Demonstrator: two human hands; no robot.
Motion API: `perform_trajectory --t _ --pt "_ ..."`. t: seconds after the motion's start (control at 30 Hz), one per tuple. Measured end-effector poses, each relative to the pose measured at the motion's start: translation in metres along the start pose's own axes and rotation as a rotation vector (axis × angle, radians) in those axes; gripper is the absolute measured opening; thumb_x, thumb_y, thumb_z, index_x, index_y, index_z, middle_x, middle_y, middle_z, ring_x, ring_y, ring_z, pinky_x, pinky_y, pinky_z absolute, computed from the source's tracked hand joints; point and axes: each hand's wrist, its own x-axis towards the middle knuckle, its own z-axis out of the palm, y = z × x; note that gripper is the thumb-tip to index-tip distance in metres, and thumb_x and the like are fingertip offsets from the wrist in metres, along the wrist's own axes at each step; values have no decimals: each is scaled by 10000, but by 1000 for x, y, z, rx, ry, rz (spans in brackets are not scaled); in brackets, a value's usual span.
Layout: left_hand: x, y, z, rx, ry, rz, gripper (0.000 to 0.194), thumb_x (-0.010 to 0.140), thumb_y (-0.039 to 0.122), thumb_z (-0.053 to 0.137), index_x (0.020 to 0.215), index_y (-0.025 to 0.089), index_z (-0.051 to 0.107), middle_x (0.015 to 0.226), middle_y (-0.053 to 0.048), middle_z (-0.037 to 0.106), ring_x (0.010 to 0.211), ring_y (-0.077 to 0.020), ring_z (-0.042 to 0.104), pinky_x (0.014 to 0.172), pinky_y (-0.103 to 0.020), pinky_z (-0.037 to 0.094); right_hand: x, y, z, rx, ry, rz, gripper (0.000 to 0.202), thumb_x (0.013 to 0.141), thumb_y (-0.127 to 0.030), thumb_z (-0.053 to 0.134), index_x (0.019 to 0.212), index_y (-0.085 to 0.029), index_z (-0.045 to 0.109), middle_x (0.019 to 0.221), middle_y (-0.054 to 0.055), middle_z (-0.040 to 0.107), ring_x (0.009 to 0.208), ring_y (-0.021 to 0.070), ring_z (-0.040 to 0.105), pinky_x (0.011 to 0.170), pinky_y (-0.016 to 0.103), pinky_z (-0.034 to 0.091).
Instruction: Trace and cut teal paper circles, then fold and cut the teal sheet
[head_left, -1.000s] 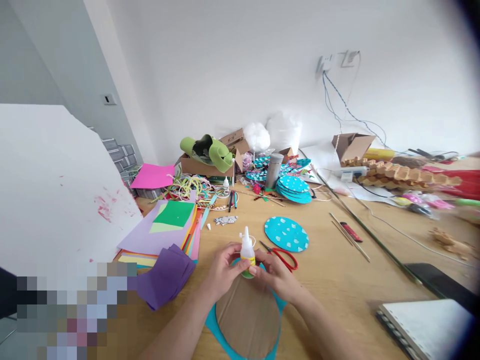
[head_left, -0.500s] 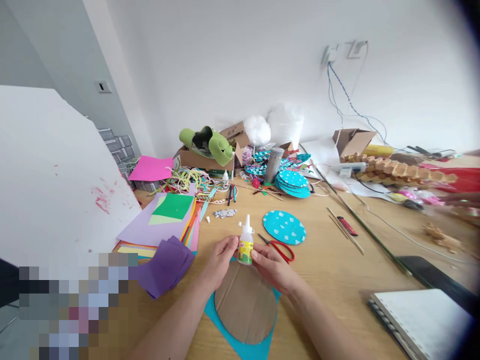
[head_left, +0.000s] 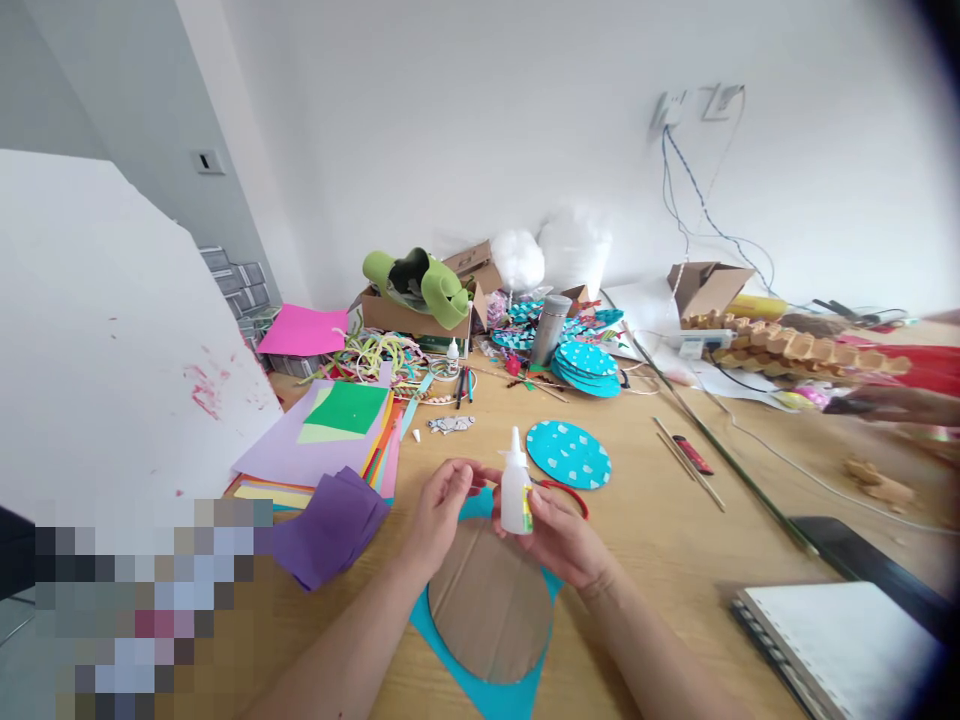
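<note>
My right hand (head_left: 562, 535) grips a small glue bottle (head_left: 515, 498), translucent white with a pointed nozzle and a yellow-green label turned to the right. Just left of the bottle is my left hand (head_left: 442, 510), its fingers loosely curled and apart, with nothing seen in them. Below both hands a brown cardboard oval (head_left: 491, 610) lies on a sheet of turquoise paper (head_left: 480, 695). Behind my right hand, red-handled scissors (head_left: 576, 497) are partly hidden. Beyond them lies a turquoise oval with pale patches (head_left: 568, 455).
Coloured paper sheets (head_left: 270, 455) and purple paper (head_left: 330, 535) lie at left. A metal flask (head_left: 551, 330) stands behind, beside stacked turquoise ovals (head_left: 585, 370). Right are sticks (head_left: 690, 465), a notebook (head_left: 847, 640) and another person's hand (head_left: 907, 403) holding something dark.
The glue bottle has moved slightly right and turned, its label now facing right. My left hand has come away from it. At far right the other person's hand has shifted.
</note>
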Motion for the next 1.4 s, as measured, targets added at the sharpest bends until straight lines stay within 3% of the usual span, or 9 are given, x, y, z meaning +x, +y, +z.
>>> perform_trajectory --t 0.13,0.6,0.87,1.2,1.3,1.4 --pt "3 -7 -2 34 67 2 393 908 513 470 953 161 640 961 -88 694 930 -208 656 875 -370 512 1 -2 -1 48 16 8 368 848 -385 648 1153 -180 670 987 82 693 821 182 638 745 298 470" --pt "-3 -10 0 227 32 37 373 952 475 366 941 201 619 944 -60 685 952 -194 656 875 -340 509 0 -2 -12 -58 62 43 453 854 -378 644 1275 -220 593 1141 105 669 998 219 632 847 364 454" --pt "-4 -10 -2 270 47 42 407 960 486 333 944 200 622 951 -65 688 945 -198 647 868 -346 499 -3 -9 -10 -137 44 70 477 830 -378 668 1280 -243 584 1181 92 658 1053 220 614 1003 414 359" --pt "-4 -15 -2 300 42 43 400 954 496 348 951 219 636 955 -65 706 942 -219 654 846 -340 484 -3 -22 -11 -245 67 8 475 833 -412 655 1279 -270 575 1159 90 663 1064 242 615 1011 458 357" --pt "-4 -14 -2 399 37 58 411 965 477 316 931 213 629 938 -72 702 919 -221 650 826 -342 472 5 -31 -16 -299 90 -8 470 812 -447 672 1238 -267 593 1140 89 674 1059 248 620 993 458 381" --pt "-4 -13 -2 539 3 123 406 978 433 288 901 215 622 905 -72 692 898 -221 634 809 -342 458 32 -48 -28 -542 187 -57 462 791 -507 673 1152 -226 613 1109 107 681 1010 249 636 922 436 442"
